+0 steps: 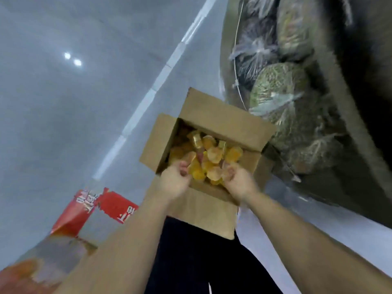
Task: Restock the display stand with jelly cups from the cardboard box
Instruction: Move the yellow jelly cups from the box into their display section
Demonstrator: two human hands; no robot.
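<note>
Cardboard box [220,117] sitting open on the grey floor [63,124], all four flaps folded outward, the near flap lying toward the person's dark trousers [191,262]. Orange and yellow jelly cups [209,154] lying loose in a heap inside it, filling the bottom; some showing their foil tops, others tipped on their sides.

Both forearms reaching down into the near end of the box. Left hand [175,179] sitting at the near left corner, its fingers [183,166] curling inward against the edge of the heap and touching the cups there. Right hand [235,180] sitting at the near right side, palm turned toward the left hand, its fingers [229,169] curling round the cups lying between the two hands. Together the hands are cupping a cluster of jelly cups between them. Motion blur is softening the fingertips, so exactly which cups each hand is gripping cannot be told.

Right of the box, and touching or just beside its far flap, a low dark bin [343,102] is holding clear plastic bags of greenish and dark dried goods [277,85]. Left of the arms, red printed packaging [84,211] with white characters is lying near the floor, with a blurred orange picture below it. A pale strip [161,77] is running diagonally across the floor beyond the box.
</note>
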